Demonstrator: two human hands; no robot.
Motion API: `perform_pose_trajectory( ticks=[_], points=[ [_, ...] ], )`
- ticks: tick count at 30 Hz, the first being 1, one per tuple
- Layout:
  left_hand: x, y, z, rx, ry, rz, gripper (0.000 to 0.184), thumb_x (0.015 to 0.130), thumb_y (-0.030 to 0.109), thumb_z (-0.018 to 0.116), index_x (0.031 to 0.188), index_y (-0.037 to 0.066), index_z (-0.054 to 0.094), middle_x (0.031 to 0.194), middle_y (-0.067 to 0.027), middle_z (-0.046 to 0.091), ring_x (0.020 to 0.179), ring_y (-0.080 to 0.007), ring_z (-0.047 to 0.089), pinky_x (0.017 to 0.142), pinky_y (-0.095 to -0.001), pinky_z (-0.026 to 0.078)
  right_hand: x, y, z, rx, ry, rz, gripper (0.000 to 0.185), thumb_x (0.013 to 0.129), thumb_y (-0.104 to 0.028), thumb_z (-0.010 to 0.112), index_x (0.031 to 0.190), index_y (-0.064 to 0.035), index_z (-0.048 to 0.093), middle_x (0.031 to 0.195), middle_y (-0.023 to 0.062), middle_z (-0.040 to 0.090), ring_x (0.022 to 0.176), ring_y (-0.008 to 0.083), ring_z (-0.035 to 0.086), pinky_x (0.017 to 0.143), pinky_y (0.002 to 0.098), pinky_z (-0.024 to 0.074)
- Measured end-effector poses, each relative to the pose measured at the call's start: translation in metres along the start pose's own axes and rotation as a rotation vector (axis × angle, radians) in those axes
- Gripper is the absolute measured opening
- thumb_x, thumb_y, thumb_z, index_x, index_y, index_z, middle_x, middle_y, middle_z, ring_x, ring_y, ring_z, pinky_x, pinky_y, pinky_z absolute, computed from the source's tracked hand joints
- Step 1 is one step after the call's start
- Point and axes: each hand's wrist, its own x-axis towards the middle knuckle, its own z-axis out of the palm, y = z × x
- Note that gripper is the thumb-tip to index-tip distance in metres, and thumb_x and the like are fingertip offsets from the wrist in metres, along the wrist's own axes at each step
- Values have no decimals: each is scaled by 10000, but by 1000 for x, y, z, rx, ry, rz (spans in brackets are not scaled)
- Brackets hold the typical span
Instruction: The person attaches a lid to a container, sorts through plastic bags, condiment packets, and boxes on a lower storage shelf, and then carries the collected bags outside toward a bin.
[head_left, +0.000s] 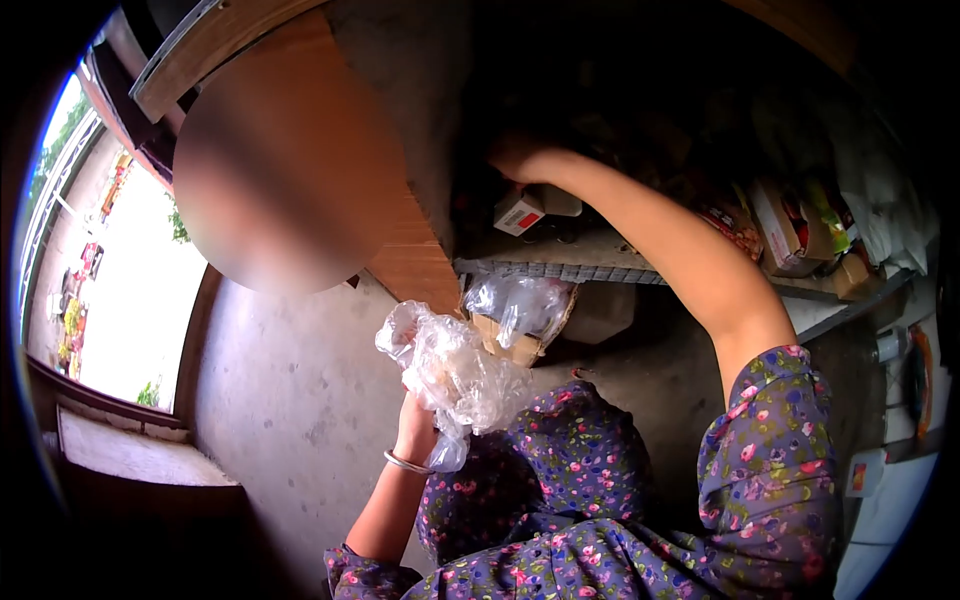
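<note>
A crumpled clear plastic bag (460,375) is bunched up in my left hand (416,422), which is closed on it. The plastic covers most of the fingers, and a bangle (407,463) circles that wrist. My right hand (522,160) reaches into a dark shelf, just above a small white box with a red label (520,213). Shadow hides its fingertips, so whether they grip anything cannot be made out.
The shelf (610,258) holds packets and an open carton (785,225) on the right. Below it stands a cardboard box (520,347) with clear plastic in it. A brown cardboard sheet (425,250) leans at the left, near a bright doorway (150,290). A blurred round patch hides part of the view.
</note>
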Motion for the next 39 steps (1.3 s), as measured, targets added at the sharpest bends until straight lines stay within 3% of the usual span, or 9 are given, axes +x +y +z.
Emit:
perform_pose_trajectory(
  ticks=[2, 6, 9, 13, 18, 25, 31, 33, 39],
  points=[
    [6, -4, 4, -32, -38, 10, 373, 947, 259, 518, 1247, 38, 492, 1122, -75, 599, 988, -198, 595, 851, -352, 490, -14, 27, -7, -222, 241, -526, 324, 930, -263, 556, 1166, -44, 595, 1094, 127, 646, 938, 240, 639, 802, 346, 532],
    [18, -13, 12, -11, -87, -34, 365, 945, 249, 519, 1243, 38, 493, 1105, -70, 601, 978, -197, 595, 837, -352, 492, -34, 96, -65, -306, 472, -643, 338, 917, -310, 571, 1175, -95, 610, 1106, 127, 649, 996, 246, 621, 864, 355, 490],
    [19, -14, 19, 31, -64, -39, 361, 949, 242, 509, 1244, 34, 492, 1102, -69, 601, 966, -197, 597, 824, -349, 496, -1, 151, -148, -694, 398, -211, 441, 922, -405, 492, 1207, -87, 602, 1163, 206, 609, 1046, 315, 606, 889, 405, 475],
    [23, -19, 19, 35, -87, -43, 365, 957, 238, 490, 1257, 31, 486, 1122, -74, 600, 979, -199, 599, 832, -351, 498, -5, 208, -162, -510, 835, -229, 541, 906, -492, 483, 1248, -83, 576, 1210, 218, 590, 1082, 312, 595, 918, 406, 455],
    [17, -19, 13, 13, -70, -49, 374, 959, 243, 482, 1268, 32, 481, 1138, -78, 597, 993, -202, 599, 847, -354, 498, 1, 212, -152, -521, 532, -189, 749, 805, -644, 550, 1328, -109, 510, 1217, 178, 606, 1112, 280, 589, 940, 378, 443],
    [26, -22, -5, 11, 37, -51, 374, 945, 229, 510, 1261, 30, 487, 1126, -89, 603, 965, -214, 618, 803, -350, 520, -79, 149, -164, -27, 593, -411, 708, 780, -569, 628, 1316, -118, 523, 1168, 188, 626, 1100, 318, 593, 957, 384, 437],
    [41, -32, 13, 14, -27, -79, 362, 946, 221, 508, 1257, 36, 493, 1093, -85, 616, 930, -207, 628, 782, -354, 530, -28, 157, -162, -702, 954, -339, 583, 816, -462, 637, 1297, -145, 551, 1331, 138, 519, 1235, 308, 477, 1019, 393, 395],
    [39, -37, 17, -6, -53, -92, 352, 948, 210, 501, 1254, 36, 498, 1093, -81, 616, 927, -194, 626, 790, -343, 523, 11, 151, -160, -348, 634, -426, 851, 707, -432, 754, 1385, -57, 404, 1367, 210, 450, 1286, 331, 416, 1050, 417, 362],
    [10, -15, 12, 68, 54, 7, 352, 935, 160, 508, 1259, 24, 491, 1106, -88, 617, 959, -200, 628, 812, -343, 522, 115, 150, -137, 2, 838, -543, 706, 774, -370, 717, 1361, -91, 441, 1366, 185, 443, 1275, 322, 411, 1035, 432, 366]
  ],
)
